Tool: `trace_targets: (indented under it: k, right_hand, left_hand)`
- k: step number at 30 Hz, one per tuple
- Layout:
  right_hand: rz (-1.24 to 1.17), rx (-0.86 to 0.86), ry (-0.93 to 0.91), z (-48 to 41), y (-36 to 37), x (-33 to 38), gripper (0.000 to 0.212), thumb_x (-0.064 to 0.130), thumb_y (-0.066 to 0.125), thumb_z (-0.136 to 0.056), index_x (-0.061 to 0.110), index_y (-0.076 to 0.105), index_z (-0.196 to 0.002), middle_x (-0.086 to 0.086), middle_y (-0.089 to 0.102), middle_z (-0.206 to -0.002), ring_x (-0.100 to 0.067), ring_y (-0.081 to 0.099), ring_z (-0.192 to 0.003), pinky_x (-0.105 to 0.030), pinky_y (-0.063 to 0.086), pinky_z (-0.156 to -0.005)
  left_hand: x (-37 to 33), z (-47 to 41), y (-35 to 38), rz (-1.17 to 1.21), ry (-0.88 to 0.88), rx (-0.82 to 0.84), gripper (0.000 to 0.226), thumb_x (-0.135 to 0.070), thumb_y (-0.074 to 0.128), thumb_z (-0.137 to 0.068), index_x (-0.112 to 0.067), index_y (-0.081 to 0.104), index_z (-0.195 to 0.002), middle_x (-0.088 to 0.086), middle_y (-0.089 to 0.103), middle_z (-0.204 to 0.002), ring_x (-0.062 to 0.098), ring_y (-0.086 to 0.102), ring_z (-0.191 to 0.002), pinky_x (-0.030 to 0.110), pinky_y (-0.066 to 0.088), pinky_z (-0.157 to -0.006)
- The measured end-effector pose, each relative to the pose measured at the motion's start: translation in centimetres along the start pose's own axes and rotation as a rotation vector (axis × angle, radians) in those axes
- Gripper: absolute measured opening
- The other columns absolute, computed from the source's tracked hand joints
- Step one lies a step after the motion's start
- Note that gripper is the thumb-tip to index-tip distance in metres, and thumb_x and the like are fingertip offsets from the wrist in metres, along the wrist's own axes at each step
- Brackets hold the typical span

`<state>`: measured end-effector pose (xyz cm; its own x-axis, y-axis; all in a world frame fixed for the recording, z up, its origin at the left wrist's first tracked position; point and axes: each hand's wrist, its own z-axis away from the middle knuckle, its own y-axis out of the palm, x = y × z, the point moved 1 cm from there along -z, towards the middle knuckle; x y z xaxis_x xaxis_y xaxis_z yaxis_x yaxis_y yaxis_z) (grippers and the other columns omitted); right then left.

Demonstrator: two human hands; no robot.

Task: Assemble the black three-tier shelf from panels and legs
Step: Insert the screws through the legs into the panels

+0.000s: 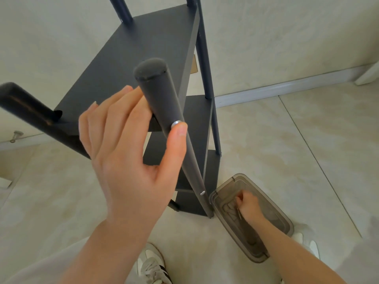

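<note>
The black three-tier shelf [143,58] stands on the floor in front of me, seen from above, with its top panel nearest the camera. A capped black leg [162,99] rises at the near right corner. My left hand [127,148] is around this leg, fingers spread, the thumb pressing a small silver screw head [176,123] on the leg's side. A second silver screw [202,192] shows lower on the same leg. My right hand [248,208] reaches down into a smoky plastic box [285,222] and pinches a thin metal tool [239,213].
Another black leg [26,105] sticks out at the left edge. The box lies on the pale tiled floor right of the shelf's base. My white sneakers [151,263] are at the bottom. A white skirting board [287,87] runs along the wall behind.
</note>
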<state>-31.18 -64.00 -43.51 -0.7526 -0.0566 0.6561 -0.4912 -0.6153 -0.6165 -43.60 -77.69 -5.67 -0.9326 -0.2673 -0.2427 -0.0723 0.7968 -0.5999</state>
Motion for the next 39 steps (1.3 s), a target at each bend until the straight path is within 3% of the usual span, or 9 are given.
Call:
trace_targets:
  k: [2, 6, 11, 21, 24, 28, 32, 35, 39]
  right_hand:
    - [-0.245, -0.059, 0.117, 0.7, -0.7, 1.2, 0.013, 0.015, 0.054, -0.100, 0.009, 0.061, -0.110, -0.009, 0.067, -0.099, -0.021, 0.066, -0.087, -0.035, 0.057, -0.086]
    - [-0.732, -0.098, 0.166, 2.8, -3.5, 4.5, 0.011, 0.008, 0.063, -0.095, 0.008, 0.066, -0.105, -0.012, 0.071, -0.092, -0.025, 0.071, -0.081, -0.034, 0.061, -0.080]
    - [-1.154, -0.167, 0.047, 7.8, -8.6, 10.7, 0.017, 0.010, 0.061, -0.096, 0.003, 0.068, -0.110, -0.016, 0.065, -0.095, -0.028, 0.062, -0.086, -0.042, 0.055, -0.091]
    - [-1.084, -0.108, -0.426, 16.4, -15.9, 22.4, 0.021, 0.019, 0.058, -0.099, 0.013, 0.078, -0.097, -0.006, 0.068, -0.079, -0.016, 0.065, -0.074, -0.026, 0.055, -0.073]
    - [-1.043, -0.135, -0.429, 16.5, -15.7, 23.6, 0.030, 0.023, 0.048, -0.104, 0.008, 0.073, -0.097, -0.009, 0.069, -0.082, -0.020, 0.067, -0.079, -0.032, 0.056, -0.077]
    - [-0.919, -0.123, -0.352, 16.1, -13.6, 24.9, 0.039, 0.027, 0.035, -0.107, 0.002, 0.064, -0.096, -0.018, 0.065, -0.096, -0.030, 0.064, -0.096, -0.041, 0.052, -0.091]
    - [-0.882, -0.069, -0.367, 15.9, -11.7, 26.1, 0.039, 0.030, 0.034, -0.108, 0.011, 0.067, -0.101, -0.017, 0.068, -0.096, -0.029, 0.067, -0.091, -0.043, 0.053, -0.088]
    - [-0.914, -0.034, -0.435, 15.8, -11.1, 26.8, 0.056, 0.027, 0.029, -0.109, 0.029, 0.068, -0.069, -0.002, 0.063, -0.065, -0.015, 0.060, -0.060, -0.031, 0.051, -0.064]
    - [-0.968, 0.003, -0.470, 15.2, -10.6, 27.4, 0.054, 0.022, 0.030, -0.108, 0.020, 0.059, -0.062, -0.003, 0.051, -0.050, -0.017, 0.044, -0.044, -0.025, 0.039, -0.044]
  left_hand:
    - [0.3, 0.1, 0.0, -0.037, 0.043, -0.018, 0.049, -0.041, 0.041, -0.104, -0.001, 0.069, -0.102, 0.012, 0.067, -0.108, 0.031, 0.052, -0.111, 0.062, 0.037, -0.099]
    - [0.2, -0.2, 0.0, -0.008, 0.072, -0.028, 0.042, -0.039, 0.047, -0.104, -0.004, 0.070, -0.110, 0.009, 0.068, -0.118, 0.035, 0.059, -0.117, 0.058, 0.037, -0.104]
    - [0.5, -0.3, -0.1, 0.018, 0.088, -0.035, 0.038, -0.038, 0.053, -0.102, -0.007, 0.070, -0.117, 0.006, 0.068, -0.124, 0.031, 0.059, -0.122, 0.050, 0.036, -0.111]
    - [0.5, -0.6, -1.2, -0.045, 0.066, 0.005, 0.047, -0.046, 0.049, -0.099, -0.011, 0.072, -0.120, 0.004, 0.071, -0.122, 0.027, 0.059, -0.124, 0.050, 0.034, -0.112]
    - [0.2, -0.7, -1.3, -0.073, 0.039, 0.002, 0.047, -0.048, 0.048, -0.098, -0.014, 0.073, -0.119, 0.001, 0.071, -0.124, 0.026, 0.060, -0.125, 0.059, 0.022, -0.117]
    - [0.3, -0.8, -1.4, -0.097, 0.060, 0.015, 0.045, -0.048, 0.051, -0.097, -0.016, 0.074, -0.118, 0.000, 0.071, -0.124, 0.026, 0.061, -0.123, 0.068, 0.024, -0.114]
    - [0.8, -1.1, -1.7, -0.114, 0.071, 0.036, 0.045, -0.049, 0.052, -0.096, -0.017, 0.074, -0.117, -0.002, 0.071, -0.122, 0.025, 0.062, -0.122, 0.070, 0.028, -0.111]
    - [1.4, -1.3, -1.9, -0.122, 0.066, 0.049, 0.046, -0.051, 0.052, -0.096, -0.017, 0.074, -0.118, -0.003, 0.071, -0.122, 0.024, 0.061, -0.121, 0.070, 0.029, -0.112]
    - [2.1, -1.5, -2.1, -0.056, 0.027, 0.055, 0.047, -0.053, 0.050, -0.096, -0.020, 0.074, -0.117, -0.006, 0.071, -0.121, 0.022, 0.060, -0.121, 0.071, 0.020, -0.114]
